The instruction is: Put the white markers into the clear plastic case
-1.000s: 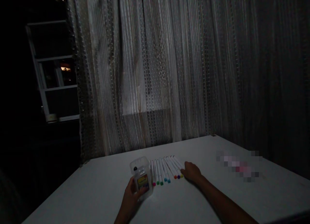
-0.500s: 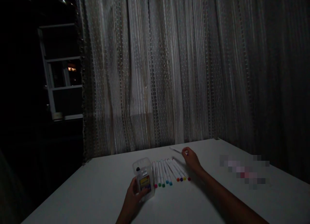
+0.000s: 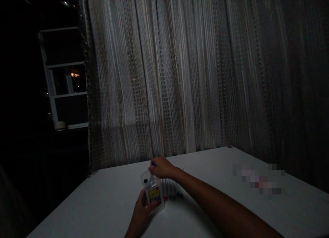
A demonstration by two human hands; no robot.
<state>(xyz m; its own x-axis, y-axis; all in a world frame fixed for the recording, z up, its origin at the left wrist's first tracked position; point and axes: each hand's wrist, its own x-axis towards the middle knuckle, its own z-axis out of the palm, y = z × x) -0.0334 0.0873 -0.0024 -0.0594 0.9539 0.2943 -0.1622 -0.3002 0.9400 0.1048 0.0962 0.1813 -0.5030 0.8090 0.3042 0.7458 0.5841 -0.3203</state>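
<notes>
The left hand (image 3: 142, 210) is wrapped round the lower part of a clear case (image 3: 153, 191) that stands upright on the white counter (image 3: 102, 203), thumb across its label. The right hand (image 3: 160, 167) hovers just above the case's open top, fingertips pinching a pen (image 3: 153, 166) near its blue cap, with the shaft pointing down into the opening. More pens (image 3: 173, 194) lie in a row on the counter just right of the case, partly hidden by the right forearm. The pen looks light, stiff and smooth, so a pinch near the capped end should steer it well. The case seems thin, light plastic that is easily tipped, best held low round its sides. In this dim light, fine detail is hard to tell.
</notes>
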